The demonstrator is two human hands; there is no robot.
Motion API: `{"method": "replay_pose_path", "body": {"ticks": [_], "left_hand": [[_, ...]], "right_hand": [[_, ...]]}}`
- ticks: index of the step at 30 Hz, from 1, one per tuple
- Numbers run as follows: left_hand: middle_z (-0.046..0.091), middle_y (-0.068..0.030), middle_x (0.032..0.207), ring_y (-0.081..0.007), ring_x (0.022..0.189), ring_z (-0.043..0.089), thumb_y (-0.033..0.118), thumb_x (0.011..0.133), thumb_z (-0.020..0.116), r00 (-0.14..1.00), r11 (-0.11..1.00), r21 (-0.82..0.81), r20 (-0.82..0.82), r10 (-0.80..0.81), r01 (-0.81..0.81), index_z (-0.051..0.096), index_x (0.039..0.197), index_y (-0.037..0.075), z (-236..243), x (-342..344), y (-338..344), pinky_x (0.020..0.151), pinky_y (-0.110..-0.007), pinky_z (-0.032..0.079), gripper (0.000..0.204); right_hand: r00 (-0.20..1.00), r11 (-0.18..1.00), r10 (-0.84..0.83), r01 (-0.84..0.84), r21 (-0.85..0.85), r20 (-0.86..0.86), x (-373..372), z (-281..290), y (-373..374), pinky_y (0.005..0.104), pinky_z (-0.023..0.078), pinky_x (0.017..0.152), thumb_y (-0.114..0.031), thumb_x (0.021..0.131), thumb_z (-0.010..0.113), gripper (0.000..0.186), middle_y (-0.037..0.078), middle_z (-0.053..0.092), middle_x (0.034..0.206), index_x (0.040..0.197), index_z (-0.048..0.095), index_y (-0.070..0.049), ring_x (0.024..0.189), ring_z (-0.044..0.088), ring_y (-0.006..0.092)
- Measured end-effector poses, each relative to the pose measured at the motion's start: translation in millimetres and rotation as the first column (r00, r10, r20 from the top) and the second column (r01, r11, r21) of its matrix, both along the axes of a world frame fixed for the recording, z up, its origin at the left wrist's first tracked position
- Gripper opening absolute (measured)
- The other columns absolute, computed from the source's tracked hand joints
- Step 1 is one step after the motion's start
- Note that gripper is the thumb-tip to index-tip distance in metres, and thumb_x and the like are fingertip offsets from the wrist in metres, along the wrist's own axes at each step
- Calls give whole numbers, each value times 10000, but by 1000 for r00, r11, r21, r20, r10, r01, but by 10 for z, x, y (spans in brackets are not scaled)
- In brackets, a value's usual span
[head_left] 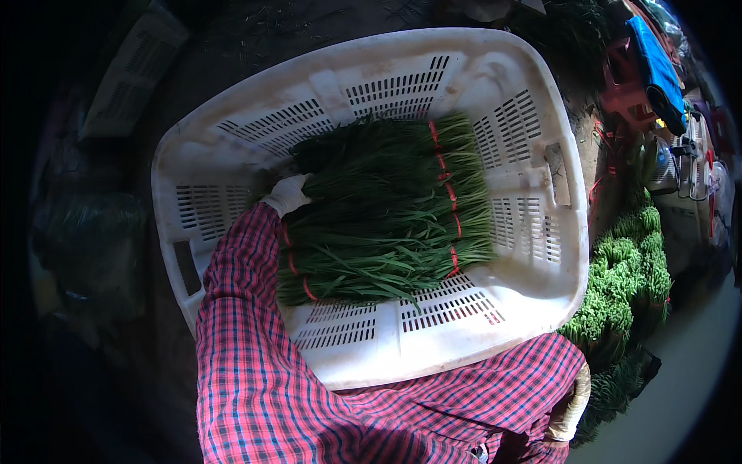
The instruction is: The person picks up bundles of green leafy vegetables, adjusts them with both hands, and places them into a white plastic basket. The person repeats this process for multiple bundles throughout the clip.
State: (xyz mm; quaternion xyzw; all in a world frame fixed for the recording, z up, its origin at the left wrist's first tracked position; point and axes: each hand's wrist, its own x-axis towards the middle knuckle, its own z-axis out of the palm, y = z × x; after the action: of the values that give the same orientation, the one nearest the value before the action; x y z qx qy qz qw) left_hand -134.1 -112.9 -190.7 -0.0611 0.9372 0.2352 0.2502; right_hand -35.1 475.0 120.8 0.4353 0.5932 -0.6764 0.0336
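Observation:
A big white slotted plastic basket stands in front of me, with bundles of garlic chives laid side by side in it. Red ties bind them, some round pale stem ends at the right and others at the left. My left hand, in a white glove, is inside the basket at the left end of the bundles. Its fingers curl closed on the chives, their tips partly hidden. My right hand, in a cream glove, is outside the basket at the lower right; its fingers cannot be made out.
More green bundles with pale cut ends are stacked right of the basket. Beyond them are a red plastic stool and a blue folded item. Another white slotted crate stands at the far left. The basket's rim rises all round.

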Motion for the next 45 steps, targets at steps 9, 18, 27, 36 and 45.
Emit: {"method": "replay_pose_path", "body": {"ticks": [9,18,27,36,45], "left_hand": [[506,-142,1358,-327,1239,481,343,763,744,977,970,-126,-83,197,-207,338,1459,180,169,114,177,1011,-455,381,823],[590,-155,1196,-350,1125,548,244,755,755,965,964,-213,-237,109,-161,528,1272,105,545,34,187,934,-435,450,582],[644,-147,1080,-312,1017,616,148,743,777,793,984,-103,-607,54,-146,585,1191,50,2506,37,610,881,-381,481,497],[633,-81,1179,-148,1060,576,56,778,738,909,738,674,-323,263,26,533,1289,12,4628,487,2090,931,-292,456,553],[666,-128,1019,-285,960,632,355,757,772,824,715,465,-58,-564,522,622,1143,60,4069,1259,3483,877,-373,479,508]], "right_hand": [[994,995,89,-91,-33,-69,177,-107,114,355,424,980,-310,922,605,398,89,623,1165,1182,599,-9,1073,574,191],[972,977,188,-200,-73,-141,403,-390,603,312,435,924,-387,926,608,482,74,613,1191,1225,576,-11,1058,581,167],[965,977,198,-207,-41,-173,741,-713,954,310,454,883,-399,924,612,437,35,632,1142,1210,608,-68,992,600,162],[922,978,97,-157,-133,-376,939,-599,1040,281,504,821,-316,921,640,383,57,658,1116,1191,609,-46,943,646,163],[795,995,-97,72,-65,-599,1536,-238,1408,301,481,857,-345,956,582,419,98,602,1217,1243,575,-39,1005,609,169]]}}
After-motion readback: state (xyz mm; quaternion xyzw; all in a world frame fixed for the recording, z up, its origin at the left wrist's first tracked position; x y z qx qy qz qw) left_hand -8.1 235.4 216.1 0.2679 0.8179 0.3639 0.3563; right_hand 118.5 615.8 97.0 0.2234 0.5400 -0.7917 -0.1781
